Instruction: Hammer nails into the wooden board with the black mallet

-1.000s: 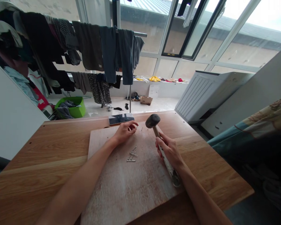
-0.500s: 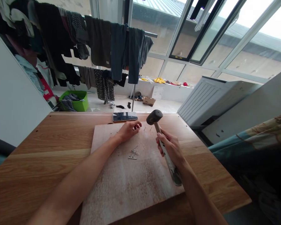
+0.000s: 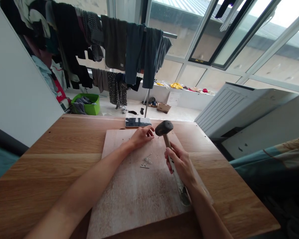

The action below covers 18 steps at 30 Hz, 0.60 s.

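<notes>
My right hand [image 3: 179,163] is wrapped round the handle of a hammer [image 3: 164,127], whose dark head is low over the far part of a pale wooden board [image 3: 129,196]. My left hand [image 3: 142,135] rests on the board just left of the hammer head, fingers pinched together on what looks like a small nail; the nail itself is too small to see clearly. A small pile of loose nails [image 3: 146,161] lies on the board between my two hands.
The board lies on a wooden table [image 3: 52,159]. A phone [image 3: 137,122] lies flat at the table's far edge. Beyond are a rack of hanging clothes [image 3: 114,53], a green basket [image 3: 87,103], a white appliance [image 3: 229,106] and large windows.
The hammer head has come down and to the left, close to my left fingertips. The view has shifted slightly; my left hand keeps its pinch.
</notes>
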### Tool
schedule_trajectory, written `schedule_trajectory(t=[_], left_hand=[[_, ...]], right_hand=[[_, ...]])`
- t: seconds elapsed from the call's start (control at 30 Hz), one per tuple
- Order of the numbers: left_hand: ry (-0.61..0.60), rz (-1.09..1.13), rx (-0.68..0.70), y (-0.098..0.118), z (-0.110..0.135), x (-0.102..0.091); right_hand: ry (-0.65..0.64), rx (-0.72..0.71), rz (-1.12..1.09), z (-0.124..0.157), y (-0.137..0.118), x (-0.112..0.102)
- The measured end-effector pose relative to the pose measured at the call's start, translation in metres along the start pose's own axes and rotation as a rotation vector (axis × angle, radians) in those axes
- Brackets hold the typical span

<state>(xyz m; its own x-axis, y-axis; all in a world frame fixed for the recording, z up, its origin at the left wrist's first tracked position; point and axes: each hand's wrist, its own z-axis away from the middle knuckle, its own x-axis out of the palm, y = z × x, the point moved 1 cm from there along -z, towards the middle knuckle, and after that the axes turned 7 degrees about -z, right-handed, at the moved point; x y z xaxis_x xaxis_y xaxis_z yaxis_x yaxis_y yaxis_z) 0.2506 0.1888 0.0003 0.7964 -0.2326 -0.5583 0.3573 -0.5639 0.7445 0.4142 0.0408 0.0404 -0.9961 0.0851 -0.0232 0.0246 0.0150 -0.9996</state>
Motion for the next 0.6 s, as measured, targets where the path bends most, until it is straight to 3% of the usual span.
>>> schedule_trajectory(t=[0.3,0.43,0.5,0.6], left_hand=[[0.01,-0.011,0.034,-0.002,0.0,0.002],[-0.048,-0.091,-0.015,0.007,0.0,-0.009],[-0.135,-0.228,-0.04,0.02,0.004,-0.021],[-0.42,-0.508,-0.026,0.047,0.017,-0.035]], right_hand=[[-0.037,-0.013,0.149,-0.003,0.012,0.002],[-0.023,-0.01,0.111,-0.002,0.011,0.004],[0.0,-0.018,0.071,-0.002,0.009,0.004],[0.058,-0.023,0.026,-0.001,0.005,0.003]])
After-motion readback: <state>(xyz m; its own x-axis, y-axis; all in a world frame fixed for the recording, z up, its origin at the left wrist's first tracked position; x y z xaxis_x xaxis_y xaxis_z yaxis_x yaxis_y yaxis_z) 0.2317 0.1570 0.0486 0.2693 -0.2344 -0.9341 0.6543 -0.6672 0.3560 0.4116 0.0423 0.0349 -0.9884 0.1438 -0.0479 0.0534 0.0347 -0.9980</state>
